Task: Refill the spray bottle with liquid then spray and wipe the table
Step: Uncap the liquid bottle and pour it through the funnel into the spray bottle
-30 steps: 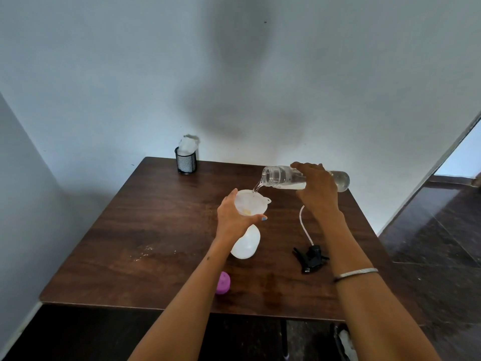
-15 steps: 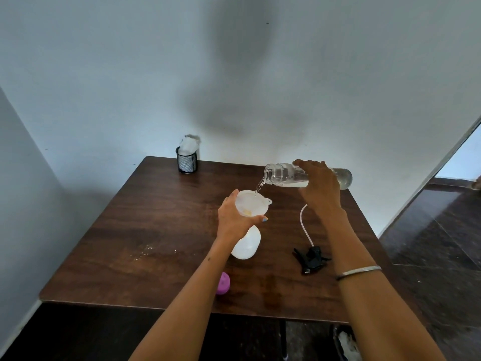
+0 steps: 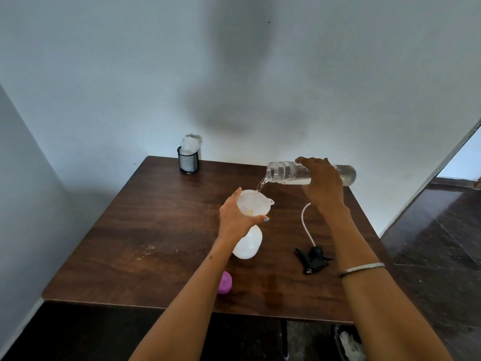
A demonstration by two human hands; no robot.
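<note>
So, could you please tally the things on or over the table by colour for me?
Clear or white: 3, water bottle, funnel, spray bottle
Black: 2, spray head, mesh cup
Purple: 1, cap
Total: 6

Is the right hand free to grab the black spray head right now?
Probably not: the right hand grips the tilted clear bottle, pouring. The spray head lies unobstructed below that forearm.

Dark brown table (image 3: 161,225), purple cap (image 3: 225,282), black sprayer (image 3: 313,259)
</note>
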